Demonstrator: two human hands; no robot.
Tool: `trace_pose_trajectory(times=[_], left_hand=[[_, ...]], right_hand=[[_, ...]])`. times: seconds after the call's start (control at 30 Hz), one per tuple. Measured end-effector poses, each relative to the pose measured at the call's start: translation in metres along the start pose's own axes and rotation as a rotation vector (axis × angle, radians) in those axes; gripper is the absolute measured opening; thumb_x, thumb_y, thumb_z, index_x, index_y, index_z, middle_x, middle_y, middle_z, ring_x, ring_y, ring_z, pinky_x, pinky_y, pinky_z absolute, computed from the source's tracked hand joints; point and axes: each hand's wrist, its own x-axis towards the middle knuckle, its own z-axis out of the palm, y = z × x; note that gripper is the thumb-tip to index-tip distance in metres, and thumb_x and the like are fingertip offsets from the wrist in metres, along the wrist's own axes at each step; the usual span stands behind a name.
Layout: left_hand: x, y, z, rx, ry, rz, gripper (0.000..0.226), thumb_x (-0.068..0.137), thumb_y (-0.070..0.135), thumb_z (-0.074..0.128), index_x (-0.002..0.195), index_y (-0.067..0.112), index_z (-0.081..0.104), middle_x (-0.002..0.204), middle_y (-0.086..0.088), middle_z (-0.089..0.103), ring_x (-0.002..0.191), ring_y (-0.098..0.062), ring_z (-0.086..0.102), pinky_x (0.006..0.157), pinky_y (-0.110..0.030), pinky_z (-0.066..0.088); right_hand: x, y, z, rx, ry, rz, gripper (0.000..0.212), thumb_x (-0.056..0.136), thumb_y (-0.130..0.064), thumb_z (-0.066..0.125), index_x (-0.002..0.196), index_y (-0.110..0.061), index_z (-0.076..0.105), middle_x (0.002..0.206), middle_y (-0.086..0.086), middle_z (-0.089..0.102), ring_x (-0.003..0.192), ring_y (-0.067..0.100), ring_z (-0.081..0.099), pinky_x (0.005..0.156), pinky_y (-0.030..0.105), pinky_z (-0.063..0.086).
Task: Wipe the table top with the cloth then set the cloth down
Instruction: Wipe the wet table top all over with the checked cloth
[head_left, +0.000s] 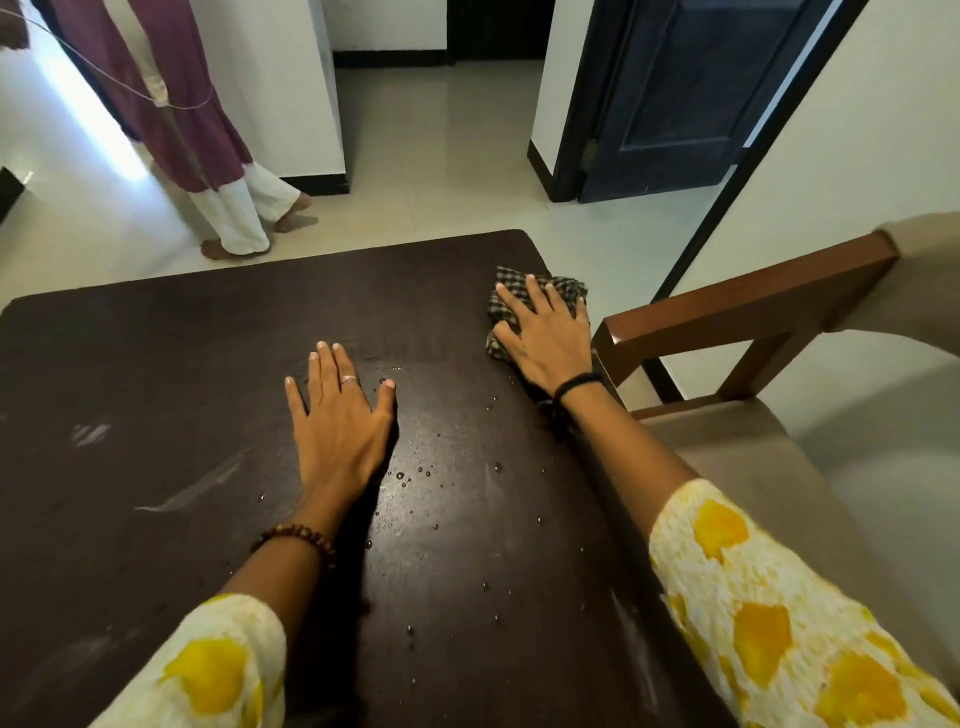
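A dark brown table top (156, 374) fills the lower left of the head view, with water drops and dusty smears on it. A checked brown cloth (563, 289) lies bunched at the table's far right corner. My right hand (545, 338) presses flat on the cloth, fingers spread, and covers most of it. My left hand (337, 415) rests palm down on the bare table near the middle, fingers apart, holding nothing.
A wooden chair (748, 306) with a beige seat stands close against the table's right edge. Beyond the far left of the table a person (208, 156) in purple and white clothes stands on the tiled floor. A dark blue door (675, 98) is at the back right.
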Motion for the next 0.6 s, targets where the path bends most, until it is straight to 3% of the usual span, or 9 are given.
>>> trace_pose_trajectory(times=[0.23, 0.43, 0.6], left_hand=[[-0.033, -0.010, -0.026, -0.318, 0.026, 0.114, 0.056, 0.099, 0.030, 0.034, 0.146, 0.009, 0.014, 0.155, -0.005, 0.008, 0.142, -0.014, 0.003, 0.114, -0.033, -0.005], [-0.073, -0.069, -0.039, -0.085, 0.002, 0.242, 0.062, 0.094, 0.045, 0.022, 0.145, 0.011, 0.011, 0.151, 0.001, 0.004, 0.140, -0.011, -0.001, 0.113, -0.035, -0.004], [-0.099, -0.110, -0.044, 0.007, -0.010, 0.068, 0.064, 0.097, 0.050, 0.020, 0.145, 0.009, 0.008, 0.153, -0.006, 0.006, 0.141, -0.017, 0.004, 0.115, -0.046, 0.004]], right_hand=[[-0.069, 0.004, -0.006, -0.004, -0.025, -0.033, 0.052, 0.097, -0.049, 0.027, 0.147, -0.039, 0.016, 0.158, 0.001, 0.014, 0.145, 0.023, 0.013, 0.115, 0.051, 0.006], [-0.030, 0.012, -0.016, 0.014, -0.115, 0.041, 0.051, 0.098, -0.044, 0.027, 0.148, -0.037, 0.017, 0.159, 0.001, 0.011, 0.145, 0.024, 0.012, 0.115, 0.055, 0.005], [-0.063, 0.005, -0.009, -0.013, -0.027, 0.055, 0.050, 0.098, -0.044, 0.026, 0.147, -0.038, 0.017, 0.158, 0.001, 0.014, 0.145, 0.022, 0.013, 0.115, 0.053, 0.005]])
